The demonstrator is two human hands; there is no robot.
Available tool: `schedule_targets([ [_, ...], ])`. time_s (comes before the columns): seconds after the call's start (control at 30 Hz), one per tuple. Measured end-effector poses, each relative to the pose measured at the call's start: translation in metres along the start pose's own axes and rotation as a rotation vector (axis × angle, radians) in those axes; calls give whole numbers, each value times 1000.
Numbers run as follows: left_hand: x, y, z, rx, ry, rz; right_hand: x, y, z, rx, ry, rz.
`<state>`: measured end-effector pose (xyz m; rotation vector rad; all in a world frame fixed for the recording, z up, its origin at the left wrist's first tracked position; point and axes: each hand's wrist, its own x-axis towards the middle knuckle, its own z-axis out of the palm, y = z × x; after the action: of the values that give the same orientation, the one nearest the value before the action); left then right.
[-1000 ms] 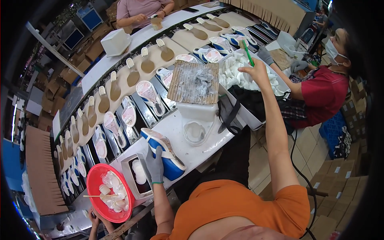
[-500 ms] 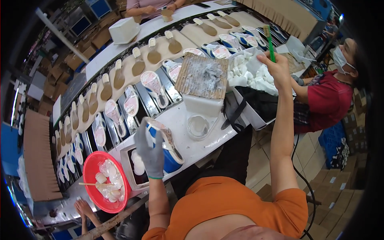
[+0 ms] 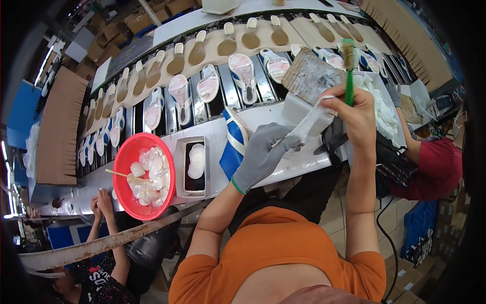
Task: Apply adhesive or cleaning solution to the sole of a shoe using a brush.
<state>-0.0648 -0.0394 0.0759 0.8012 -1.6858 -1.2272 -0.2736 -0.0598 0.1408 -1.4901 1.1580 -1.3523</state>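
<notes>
My left hand (image 3: 263,154), in a grey glove, is closed on one end of a soft white strip (image 3: 311,124). My bare right hand (image 3: 358,114) pinches the strip's other end and also grips a green-handled brush (image 3: 349,71), bristles up. The strip stretches between my hands above the bench edge. Beside my left hand, a blue and white shoe (image 3: 234,144) rests on the white bench, partly covered by the glove. Behind the strip, a smeared cardboard piece (image 3: 309,73) tops a white container. A box of white pieces (image 3: 382,109) stands right of it.
A red basin (image 3: 119,175) with round white pads and a stick, and a white tray (image 3: 182,175), stand at left. Upturned shoes (image 3: 243,71) and insoles (image 3: 228,45) line the conveyor. A co-worker in red (image 3: 430,167) is at right; another person's hands (image 3: 104,203) are lower left.
My view has shifted. My left hand has left the shoe and moved right to hold the white strip. My right hand, still with the brush, has come down to the strip's far end.
</notes>
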Motion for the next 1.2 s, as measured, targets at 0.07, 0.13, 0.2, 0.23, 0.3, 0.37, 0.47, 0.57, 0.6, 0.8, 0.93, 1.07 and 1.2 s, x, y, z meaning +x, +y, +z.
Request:
schedule_targets([
  [0.07, -14, -8, -7, 41, 45, -30, 1, 6, 6, 22, -6, -25],
  [0.13, -27, -16, -18, 211, -8, -4, -3, 9, 18, -34, -22, -53],
  [0.2, -33, -28, -27, 411, 195, 62, -6, 9, 22, -48, -64, -50],
  [0.23, -37, -37, -33, 610, 390, 140, -9, 5, 22, -60, -117, -23],
  [0.3, -53, -73, -45, 660, 496, -105, -16, -3, 23, -13, -212, 61],
  [0.37, -64, -101, -53, 658, 524, -483, -23, -8, 30, -23, -259, 83],
  [0.47, -60, -116, -49, 524, 375, -550, -34, -8, 37, -19, -318, 82],
  [0.57, -56, -119, -58, 373, 366, -583, -51, -2, 42, 270, -424, 368],
  [0.6, -56, -123, -61, 304, 350, -563, -55, 2, 45, 273, -427, 369],
  [0.8, -65, -138, -33, -512, 425, -329, -64, 41, 78, -75, -426, 267],
  [0.93, -60, -114, -26, -769, 382, -303, -53, 48, 83, -171, -290, 5],
  [1.07, -56, -107, -25, -767, 345, -298, -47, 45, 85, -142, -214, 20],
  [1.2, -55, -101, -24, -759, 330, -318, -43, 40, 87, -278, -225, -13],
])
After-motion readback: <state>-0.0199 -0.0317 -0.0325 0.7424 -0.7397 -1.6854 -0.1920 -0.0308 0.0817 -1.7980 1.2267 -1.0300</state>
